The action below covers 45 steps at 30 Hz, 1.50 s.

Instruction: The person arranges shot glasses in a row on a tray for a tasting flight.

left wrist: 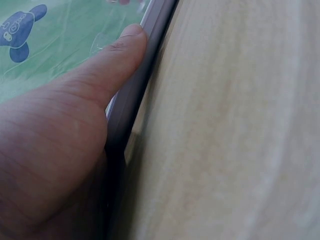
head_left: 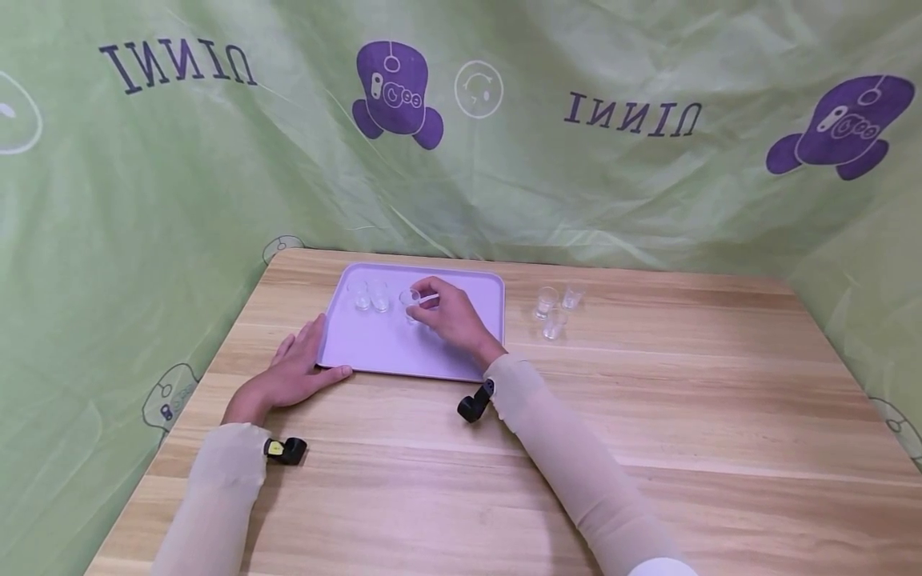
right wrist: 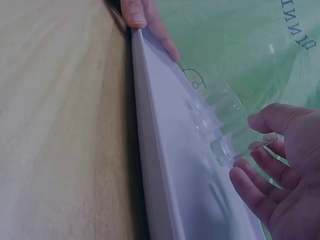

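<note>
A purple tray [head_left: 389, 348] lies on the wooden table. Over its middle, my right hand [head_left: 452, 316] pinches a small clear shot glass [right wrist: 227, 147] between thumb and fingers, near the rim. The glass is upright, its base close to the tray surface. Two more shot glasses [head_left: 370, 297] stand side by side on the tray, just left of the held one. At the tray's near left corner rests my left hand [head_left: 294, 374], fingers straight along the left side. Its thumb [left wrist: 120, 57] lies against the tray's front edge.
Right of the tray, three more clear shot glasses [head_left: 546, 302] stand in a tight group on the table [head_left: 691, 384]. A green curtain [head_left: 533, 192] with purple figures hangs close behind the table and on both sides.
</note>
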Each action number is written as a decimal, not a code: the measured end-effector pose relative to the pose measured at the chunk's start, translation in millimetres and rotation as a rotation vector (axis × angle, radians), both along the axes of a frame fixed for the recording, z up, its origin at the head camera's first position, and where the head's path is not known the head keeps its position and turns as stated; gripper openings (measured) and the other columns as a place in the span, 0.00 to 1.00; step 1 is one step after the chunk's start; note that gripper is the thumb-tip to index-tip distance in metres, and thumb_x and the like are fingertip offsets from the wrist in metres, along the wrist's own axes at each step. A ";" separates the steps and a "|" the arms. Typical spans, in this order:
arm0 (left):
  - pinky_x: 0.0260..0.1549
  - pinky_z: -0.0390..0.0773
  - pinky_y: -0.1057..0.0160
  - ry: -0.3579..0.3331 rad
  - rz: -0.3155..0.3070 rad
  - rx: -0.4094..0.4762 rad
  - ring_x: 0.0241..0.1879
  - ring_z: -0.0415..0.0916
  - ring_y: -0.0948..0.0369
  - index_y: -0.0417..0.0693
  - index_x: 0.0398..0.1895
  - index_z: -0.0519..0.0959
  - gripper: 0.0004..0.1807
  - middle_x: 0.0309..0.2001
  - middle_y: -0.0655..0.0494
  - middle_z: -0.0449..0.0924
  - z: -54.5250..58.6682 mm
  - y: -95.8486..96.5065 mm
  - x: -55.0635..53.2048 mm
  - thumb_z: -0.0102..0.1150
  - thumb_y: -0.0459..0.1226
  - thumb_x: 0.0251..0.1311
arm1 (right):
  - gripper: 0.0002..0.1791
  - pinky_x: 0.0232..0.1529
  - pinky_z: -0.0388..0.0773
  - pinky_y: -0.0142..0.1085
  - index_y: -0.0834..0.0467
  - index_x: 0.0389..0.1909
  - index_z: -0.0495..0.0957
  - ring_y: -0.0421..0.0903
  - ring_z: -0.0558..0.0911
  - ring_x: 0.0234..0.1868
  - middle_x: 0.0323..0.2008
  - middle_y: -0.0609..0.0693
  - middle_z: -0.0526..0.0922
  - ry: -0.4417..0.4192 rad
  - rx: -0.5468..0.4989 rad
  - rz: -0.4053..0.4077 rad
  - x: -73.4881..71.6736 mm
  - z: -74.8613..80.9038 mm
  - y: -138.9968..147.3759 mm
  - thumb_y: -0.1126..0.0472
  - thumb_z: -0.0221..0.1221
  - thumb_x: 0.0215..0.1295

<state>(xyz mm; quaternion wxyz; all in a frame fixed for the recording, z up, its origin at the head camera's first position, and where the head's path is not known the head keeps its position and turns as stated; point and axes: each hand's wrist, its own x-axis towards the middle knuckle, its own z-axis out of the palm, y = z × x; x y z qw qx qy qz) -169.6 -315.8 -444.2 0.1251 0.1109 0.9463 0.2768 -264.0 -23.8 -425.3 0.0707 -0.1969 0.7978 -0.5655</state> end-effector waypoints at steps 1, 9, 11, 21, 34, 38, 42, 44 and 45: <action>0.74 0.25 0.42 0.001 0.001 0.000 0.80 0.25 0.41 0.35 0.81 0.27 0.61 0.82 0.36 0.27 0.0 0.0 0.1 0.55 0.61 0.71 | 0.17 0.41 0.84 0.35 0.60 0.55 0.80 0.49 0.85 0.50 0.51 0.52 0.82 -0.002 0.001 -0.005 -0.3 -0.3 -0.6 0.66 0.69 0.66; 0.74 0.26 0.42 0.011 0.001 -0.001 0.80 0.26 0.41 0.36 0.81 0.27 0.61 0.82 0.35 0.29 -0.9 0.1 1.6 0.56 0.60 0.71 | 0.19 0.44 0.83 0.34 0.61 0.57 0.79 0.52 0.85 0.51 0.53 0.55 0.83 0.001 0.003 -0.013 -2.1 -1.8 -4.4 0.66 0.69 0.66; 0.74 0.26 0.42 0.012 -0.001 0.001 0.80 0.26 0.41 0.35 0.81 0.27 0.60 0.81 0.35 0.29 -1.6 0.1 1.4 0.56 0.60 0.71 | 0.20 0.45 0.83 0.34 0.61 0.58 0.79 0.52 0.85 0.50 0.53 0.55 0.83 0.004 0.005 -0.012 -2.6 -2.7 -4.9 0.66 0.69 0.66; 0.74 0.25 0.43 0.029 0.003 0.028 0.80 0.26 0.40 0.35 0.81 0.29 0.61 0.81 0.33 0.31 -4.2 2.6 0.7 0.57 0.60 0.70 | 0.21 0.46 0.83 0.33 0.63 0.59 0.79 0.49 0.85 0.50 0.53 0.54 0.83 0.011 0.031 -0.011 -6.4 -2.9 -9.4 0.65 0.69 0.67; 0.74 0.25 0.42 -0.001 0.000 0.008 0.80 0.25 0.41 0.36 0.81 0.27 0.60 0.81 0.35 0.28 1.1 0.9 0.0 0.55 0.60 0.72 | 0.20 0.47 0.82 0.31 0.64 0.59 0.78 0.49 0.85 0.51 0.53 0.54 0.82 0.021 0.075 -0.006 -15.1 -2.1 -20.4 0.66 0.68 0.67; 0.74 0.25 0.42 -0.002 -0.002 0.008 0.80 0.24 0.41 0.36 0.81 0.26 0.60 0.81 0.35 0.28 2.0 1.0 -1.1 0.55 0.60 0.72 | 0.20 0.45 0.82 0.32 0.64 0.58 0.78 0.48 0.85 0.51 0.53 0.54 0.83 0.012 0.074 -0.016 -17.2 -2.4 -20.0 0.66 0.69 0.67; 0.74 0.25 0.42 -0.002 -0.002 -0.001 0.80 0.24 0.41 0.35 0.81 0.26 0.60 0.81 0.35 0.28 1.7 0.9 -1.9 0.54 0.60 0.72 | 0.21 0.43 0.83 0.32 0.64 0.59 0.78 0.48 0.84 0.51 0.53 0.54 0.82 -0.017 0.053 -0.017 -18.1 -3.2 -20.4 0.66 0.68 0.67; 0.74 0.25 0.42 -0.002 -0.003 -0.003 0.80 0.25 0.41 0.35 0.81 0.26 0.60 0.82 0.35 0.28 1.2 1.3 -2.3 0.54 0.60 0.72 | 0.21 0.42 0.83 0.32 0.64 0.59 0.78 0.48 0.84 0.51 0.54 0.54 0.83 -0.029 0.044 -0.016 -18.4 -4.2 -20.5 0.66 0.68 0.67; 0.74 0.25 0.42 -0.002 -0.003 -0.004 0.80 0.25 0.41 0.35 0.81 0.26 0.60 0.82 0.36 0.28 1.0 1.6 -2.5 0.54 0.60 0.72 | 0.20 0.42 0.84 0.32 0.64 0.59 0.78 0.48 0.84 0.51 0.54 0.54 0.82 -0.032 0.042 -0.016 -18.3 -4.5 -20.7 0.66 0.68 0.67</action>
